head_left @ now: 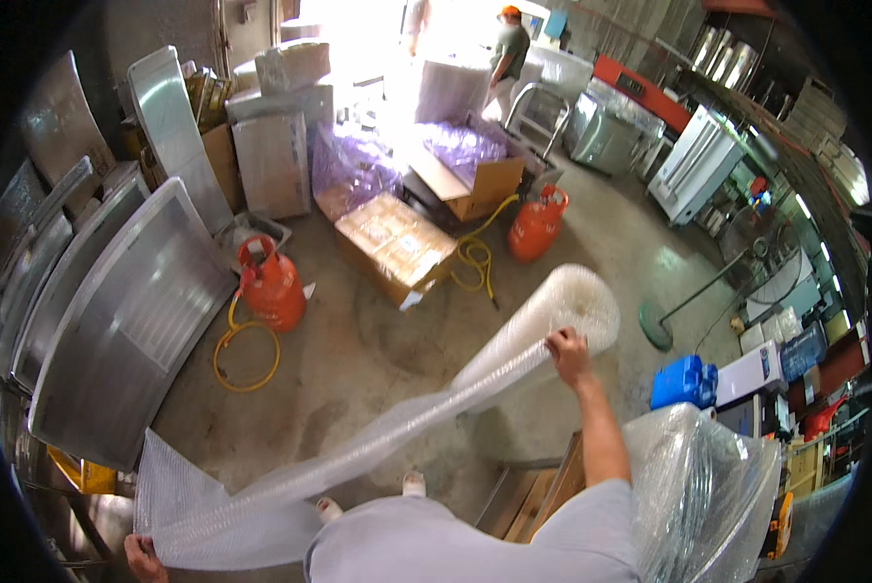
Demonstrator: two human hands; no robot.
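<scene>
I hold a long sheet of clear bubble wrap (397,428) stretched across in front of me. My right hand (567,352) is raised with the arm extended and grips the sheet just below its roll (577,303). My left hand (142,556) at the lower left clutches the loose end, where the sheet fans out wide. My shoes (413,482) show on the concrete floor below the sheet.
An item wrapped in plastic film (703,486) stands at my right. Metal panels (125,321) lean at the left. Two orange gas cylinders (273,284) with yellow hoses, cardboard boxes (397,248), a blue container (684,381) and steel equipment (601,131) surround the floor. A person (507,53) stands far back.
</scene>
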